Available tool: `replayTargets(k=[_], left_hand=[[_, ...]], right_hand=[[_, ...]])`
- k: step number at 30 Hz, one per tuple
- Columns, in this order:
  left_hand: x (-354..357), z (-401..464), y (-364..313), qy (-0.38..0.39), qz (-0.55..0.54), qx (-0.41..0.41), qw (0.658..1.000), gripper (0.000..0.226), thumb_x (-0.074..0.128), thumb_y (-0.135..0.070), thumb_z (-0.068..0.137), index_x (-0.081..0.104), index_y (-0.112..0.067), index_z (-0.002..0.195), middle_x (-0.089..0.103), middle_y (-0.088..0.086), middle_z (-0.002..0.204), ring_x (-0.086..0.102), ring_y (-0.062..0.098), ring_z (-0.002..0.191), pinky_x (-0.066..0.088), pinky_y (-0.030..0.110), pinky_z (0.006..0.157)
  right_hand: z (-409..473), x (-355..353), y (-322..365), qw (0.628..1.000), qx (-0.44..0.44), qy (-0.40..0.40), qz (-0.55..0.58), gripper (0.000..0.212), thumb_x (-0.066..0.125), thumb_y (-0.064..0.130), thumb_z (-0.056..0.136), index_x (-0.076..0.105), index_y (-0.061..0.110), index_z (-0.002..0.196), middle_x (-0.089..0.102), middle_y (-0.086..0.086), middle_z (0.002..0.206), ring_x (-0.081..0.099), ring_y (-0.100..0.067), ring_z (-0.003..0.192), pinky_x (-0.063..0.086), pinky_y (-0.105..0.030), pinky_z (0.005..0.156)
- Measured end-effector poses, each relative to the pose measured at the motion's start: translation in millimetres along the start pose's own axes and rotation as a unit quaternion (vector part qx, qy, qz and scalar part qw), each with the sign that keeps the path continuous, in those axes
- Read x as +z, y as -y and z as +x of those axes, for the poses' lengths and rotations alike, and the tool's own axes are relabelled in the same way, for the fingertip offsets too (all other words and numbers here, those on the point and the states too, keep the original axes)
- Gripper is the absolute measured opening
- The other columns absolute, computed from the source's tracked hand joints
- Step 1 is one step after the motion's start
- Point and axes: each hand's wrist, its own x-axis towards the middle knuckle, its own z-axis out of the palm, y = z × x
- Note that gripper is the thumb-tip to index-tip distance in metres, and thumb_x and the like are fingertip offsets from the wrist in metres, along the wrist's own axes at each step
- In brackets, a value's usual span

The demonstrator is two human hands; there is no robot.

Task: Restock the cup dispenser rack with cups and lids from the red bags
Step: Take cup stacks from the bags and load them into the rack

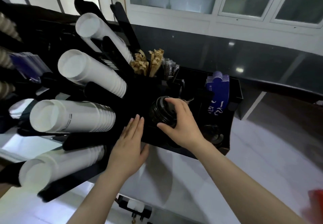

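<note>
Right hand (181, 124) is wrapped over a stack of black lids (161, 112), fingertips curled across the top edge and thumb hooked under the near side, so that stack sits clamped in the palm. The lids hang over the black tray of the dispenser rack (234, 91), tilted, with the ribbed rims facing left toward the cup columns. Left hand (129, 147) lies flat with straight fingers together, pressing on the front edge of the black tray just beside the lid stack; its fingertips stop short of the lids without touching them. The two hands sit close, the lids between them but held by the right alone.

To the left, four columns of white paper cups (76, 117) lie stacked in the rack's black arms, bases toward the camera. Behind the lids stand brown paper packets (148, 63) and a bundle of wrapped straws (170, 69). On the right of the tray, blue cup sleeves (217, 94) stand upright. A blurred scrap of a red bag (315, 202) shows at the bottom right corner, well apart from both hands.
</note>
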Motion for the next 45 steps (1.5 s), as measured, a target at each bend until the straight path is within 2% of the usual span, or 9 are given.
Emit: replayTargets(k=[6,12,20,26,31,37,40,42,45], left_hand=[[4,-7,5,-0.01,-0.04,-0.063,0.997,0.09,0.055,-0.032,0.092,-0.012,-0.013,0.15,-0.015,0.002,0.159,-0.006,0.012,0.147,0.006,0.023,0.116],[4,-6,12,-0.014,-0.061,-0.093,0.994,0.091,0.056,-0.03,0.09,-0.011,-0.013,0.15,-0.015,0.001,0.159,-0.001,0.014,0.147,0.008,0.019,0.113],[12,2,22,0.021,-0.043,-0.102,0.994,0.09,0.055,-0.029,0.092,-0.011,-0.008,0.15,-0.014,0.007,0.159,-0.003,0.017,0.147,0.006,0.022,0.115],[18,4,25,0.04,-0.056,-0.115,0.991,0.089,0.054,-0.027,0.091,-0.009,-0.01,0.15,-0.013,0.004,0.16,0.0,0.016,0.147,0.014,0.022,0.113],[20,4,20,0.052,-0.051,-0.128,0.989,0.088,0.055,-0.028,0.091,-0.006,-0.012,0.151,-0.018,0.001,0.159,0.007,0.018,0.147,0.028,0.026,0.107],[17,4,18,0.046,-0.048,-0.115,0.991,0.085,0.055,-0.029,0.092,-0.002,-0.01,0.152,-0.015,0.003,0.159,0.005,0.018,0.147,0.027,0.026,0.109],[17,3,16,0.04,-0.037,-0.09,0.994,0.081,0.053,-0.028,0.092,0.001,-0.011,0.152,-0.012,0.004,0.16,-0.001,0.017,0.147,0.018,0.024,0.113],[17,3,15,0.047,-0.018,-0.067,0.996,0.079,0.053,-0.026,0.092,0.004,-0.009,0.152,-0.008,0.005,0.16,-0.005,0.018,0.148,0.011,0.025,0.115],[18,3,15,0.056,0.014,-0.043,0.997,0.074,0.053,-0.025,0.092,0.012,-0.007,0.151,-0.002,0.007,0.16,-0.007,0.019,0.147,0.003,0.026,0.118]], right_hand=[[40,42,13,0.995,-0.011,0.048,-0.084,0.077,0.073,0.039,0.079,0.031,0.029,0.142,0.025,-0.01,0.15,0.027,-0.033,0.136,0.029,-0.042,0.112],[58,78,13,0.972,-0.013,0.099,-0.211,0.079,0.07,0.036,0.081,0.024,0.023,0.145,0.019,-0.021,0.151,0.024,-0.044,0.134,0.035,-0.05,0.104],[59,98,7,0.943,0.0,0.155,-0.295,0.07,0.069,0.038,0.083,0.028,0.015,0.135,0.032,-0.024,0.137,0.039,-0.042,0.118,0.044,-0.046,0.083],[59,99,8,0.922,0.005,0.181,-0.342,0.058,0.058,0.041,0.09,0.032,0.008,0.13,0.047,-0.023,0.127,0.053,-0.038,0.107,0.043,-0.042,0.084],[62,97,11,0.91,0.038,0.228,-0.345,0.063,0.058,0.044,0.091,0.036,0.005,0.134,0.037,-0.024,0.143,0.05,-0.037,0.119,0.043,-0.043,0.089],[45,88,10,0.895,-0.076,0.148,-0.414,0.035,0.049,0.026,0.093,0.053,0.008,0.123,0.052,-0.012,0.125,0.049,-0.032,0.112,0.037,-0.045,0.095],[34,85,4,0.869,-0.088,0.176,-0.453,0.049,0.046,0.024,0.093,0.04,0.005,0.137,0.055,-0.013,0.127,0.049,-0.034,0.117,0.019,-0.057,0.111],[33,82,2,0.865,-0.09,0.181,-0.459,0.055,0.046,0.027,0.093,0.034,0.005,0.142,0.051,-0.014,0.133,0.044,-0.035,0.124,0.011,-0.059,0.113],[28,77,8,0.88,-0.088,0.177,-0.431,0.063,0.046,0.03,0.094,0.025,0.004,0.148,0.031,-0.016,0.151,0.021,-0.034,0.142,0.006,-0.06,0.114]])
